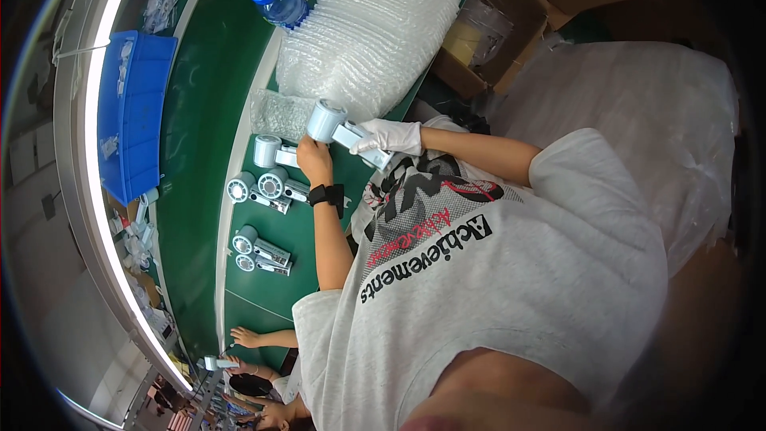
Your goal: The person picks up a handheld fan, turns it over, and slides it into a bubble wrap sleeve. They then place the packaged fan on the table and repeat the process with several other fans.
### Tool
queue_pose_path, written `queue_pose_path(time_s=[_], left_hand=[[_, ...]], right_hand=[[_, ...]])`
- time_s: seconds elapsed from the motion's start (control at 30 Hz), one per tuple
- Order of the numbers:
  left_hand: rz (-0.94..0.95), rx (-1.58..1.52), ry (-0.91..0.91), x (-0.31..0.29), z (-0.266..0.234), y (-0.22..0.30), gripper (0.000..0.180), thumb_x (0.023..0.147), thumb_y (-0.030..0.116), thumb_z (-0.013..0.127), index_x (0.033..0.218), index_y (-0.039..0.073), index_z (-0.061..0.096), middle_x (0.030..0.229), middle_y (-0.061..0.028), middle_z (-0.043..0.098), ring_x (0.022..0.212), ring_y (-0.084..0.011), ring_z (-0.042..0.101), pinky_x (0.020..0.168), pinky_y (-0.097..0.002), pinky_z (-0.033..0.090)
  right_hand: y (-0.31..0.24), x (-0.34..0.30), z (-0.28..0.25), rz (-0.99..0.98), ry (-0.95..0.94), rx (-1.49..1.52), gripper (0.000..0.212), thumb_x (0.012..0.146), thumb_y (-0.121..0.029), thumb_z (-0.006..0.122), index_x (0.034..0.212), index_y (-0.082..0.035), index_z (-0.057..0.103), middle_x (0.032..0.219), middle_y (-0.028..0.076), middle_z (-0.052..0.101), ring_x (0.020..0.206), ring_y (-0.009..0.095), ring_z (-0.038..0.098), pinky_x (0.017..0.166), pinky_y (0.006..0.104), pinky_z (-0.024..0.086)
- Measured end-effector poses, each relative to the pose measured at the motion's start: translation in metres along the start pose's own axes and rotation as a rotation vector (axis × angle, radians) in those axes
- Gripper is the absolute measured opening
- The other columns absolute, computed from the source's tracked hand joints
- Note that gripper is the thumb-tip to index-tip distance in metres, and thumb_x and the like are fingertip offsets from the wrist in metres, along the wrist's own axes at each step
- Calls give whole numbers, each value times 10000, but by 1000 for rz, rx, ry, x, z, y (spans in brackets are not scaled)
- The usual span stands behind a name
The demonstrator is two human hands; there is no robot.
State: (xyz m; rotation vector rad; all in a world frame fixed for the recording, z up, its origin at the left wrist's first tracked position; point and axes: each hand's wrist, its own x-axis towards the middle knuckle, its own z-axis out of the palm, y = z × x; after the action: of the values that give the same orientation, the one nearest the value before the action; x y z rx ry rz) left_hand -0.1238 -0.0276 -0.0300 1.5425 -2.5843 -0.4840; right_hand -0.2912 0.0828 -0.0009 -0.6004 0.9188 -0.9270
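Five handheld fans [273, 183] lay on the green table [263, 295]; one held fan [326, 121], pale blue, round-headed and straight-handled, was at its edge, the bare left hand [315, 161] curled against the head, the gloved right hand [391, 137] closed around the handle.

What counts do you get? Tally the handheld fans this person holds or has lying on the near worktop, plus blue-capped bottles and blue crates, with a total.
Handheld fans: 6 (1 in the gloved right hand, 5 on the green worktop)
Blue-capped plastic bottle: 1
Blue plastic crate: 1
Total: 8
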Motion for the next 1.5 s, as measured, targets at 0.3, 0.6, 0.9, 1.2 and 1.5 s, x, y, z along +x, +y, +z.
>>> queue_pose_path(time_s=[0.3,0.6,0.9,1.2,1.5], left_hand=[[-125,-532,-97,17,-13,0,124,812,97,494,769,-18,509,589,-123,535,541,-262,535,539,-365,425],[249,-153,21,-3,-7,19,158,850,114,460,796,-18,528,663,-160,545,598,-321,515,566,-373,412],[61,-464,10,6,-18,25,146,844,93,469,796,-27,536,845,-165,509,750,-291,505,618,-354,401],[415,-232,140,-11,-62,51,38,747,-38,532,776,-32,509,950,-156,432,849,-298,452,728,-334,369],[290,-226,642,70,-154,43,29,778,0,540,787,-17,561,1017,-161,384,881,-281,435,770,-350,364]], right_hand=[[18,0,7,-256,330,-538,671,779,-71,570,1339,-82,201,895,111,543,674,147,534,604,289,451],[30,-26,-18,-404,565,-403,714,751,-43,576,1349,-62,185,1015,131,543,700,177,552,629,320,454],[15,-22,15,-156,473,-823,632,720,-75,563,1284,-51,279,1010,232,535,860,340,573,751,384,467],[-64,7,4,248,160,-224,303,784,-144,532,1051,-24,452,835,157,557,627,229,573,484,343,468],[-110,79,38,-200,-329,1047,305,776,-161,589,1033,-21,502,939,155,591,824,271,592,707,341,489]])
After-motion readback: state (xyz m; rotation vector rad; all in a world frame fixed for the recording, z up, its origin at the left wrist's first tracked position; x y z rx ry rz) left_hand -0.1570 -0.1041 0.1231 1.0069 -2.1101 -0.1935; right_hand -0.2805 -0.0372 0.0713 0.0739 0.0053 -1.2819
